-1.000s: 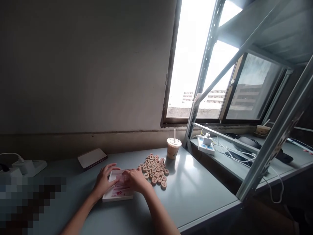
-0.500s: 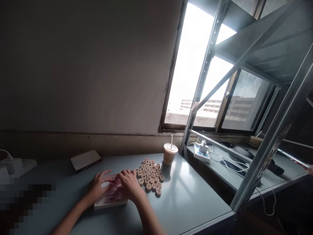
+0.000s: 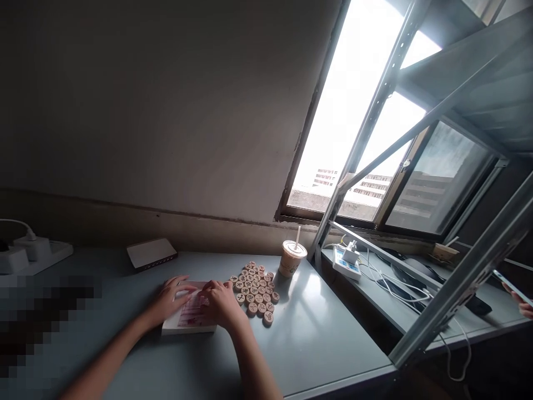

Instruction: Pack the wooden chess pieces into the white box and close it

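A shallow white box lies on the desk, with a pink-and-white printed sheet on it or in it. My left hand rests over the box's left side, thumb and fingers apart. Across the right side of the sheet bends my right hand, its fingers curled down and their tips hidden, so what they grip does not show clearly. Right beside this hand, several round wooden Chinese chess pieces lie face up in a cluster, marked with characters.
An upturned box lid lies by the wall. A lidded drink cup with a straw stands behind the pieces. Metal shelf posts rise at the right, near a power strip and cables. Another person's hand holds a phone at the far right.
The camera view has tilted and shifted. Both hands stay over the box and sheet, the left fingers slightly moved. Another person's hand with a phone now shows more at the right edge.
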`<state>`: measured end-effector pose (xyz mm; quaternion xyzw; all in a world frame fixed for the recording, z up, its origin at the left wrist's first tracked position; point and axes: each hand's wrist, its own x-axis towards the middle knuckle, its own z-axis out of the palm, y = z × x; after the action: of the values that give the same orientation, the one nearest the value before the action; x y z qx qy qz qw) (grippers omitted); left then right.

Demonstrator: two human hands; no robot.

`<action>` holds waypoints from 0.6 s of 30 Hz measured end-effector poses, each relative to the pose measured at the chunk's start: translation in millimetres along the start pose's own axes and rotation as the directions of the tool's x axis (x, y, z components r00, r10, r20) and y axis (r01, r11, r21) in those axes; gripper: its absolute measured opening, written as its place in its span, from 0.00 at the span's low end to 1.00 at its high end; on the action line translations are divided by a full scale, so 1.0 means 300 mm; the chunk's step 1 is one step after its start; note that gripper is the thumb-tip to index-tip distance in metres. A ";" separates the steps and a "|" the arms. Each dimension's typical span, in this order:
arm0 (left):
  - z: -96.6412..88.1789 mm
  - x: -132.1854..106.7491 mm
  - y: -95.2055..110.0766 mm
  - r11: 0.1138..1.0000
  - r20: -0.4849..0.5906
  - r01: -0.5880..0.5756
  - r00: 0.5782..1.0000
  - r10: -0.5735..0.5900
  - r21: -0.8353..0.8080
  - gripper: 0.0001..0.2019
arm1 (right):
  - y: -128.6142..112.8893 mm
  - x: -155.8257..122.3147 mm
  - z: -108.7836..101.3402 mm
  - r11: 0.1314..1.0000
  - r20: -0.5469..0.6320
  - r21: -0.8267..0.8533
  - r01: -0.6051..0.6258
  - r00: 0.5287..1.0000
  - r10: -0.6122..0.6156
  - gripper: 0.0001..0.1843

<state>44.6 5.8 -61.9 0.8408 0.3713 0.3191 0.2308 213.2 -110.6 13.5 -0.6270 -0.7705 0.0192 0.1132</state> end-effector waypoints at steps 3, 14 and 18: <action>0.002 0.005 -0.001 1.000 -0.012 -0.006 1.000 0.005 -0.014 0.18 | -0.003 0.000 -0.005 1.000 -0.001 0.009 0.020 1.000 -0.020 0.14; -0.027 0.018 0.030 0.999 0.003 -0.031 1.000 0.031 -0.016 0.18 | 0.029 -0.002 0.026 0.995 -0.012 0.021 0.093 0.996 -0.092 0.28; -0.031 0.013 0.031 1.000 0.020 -0.016 1.000 0.016 0.006 0.18 | 0.028 -0.006 0.023 0.996 0.014 0.026 0.090 0.996 -0.090 0.30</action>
<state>44.4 4.6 -48.1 0.8476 0.3634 0.3113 0.2292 220.2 -109.7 5.1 -0.5900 -0.7985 0.0284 0.1160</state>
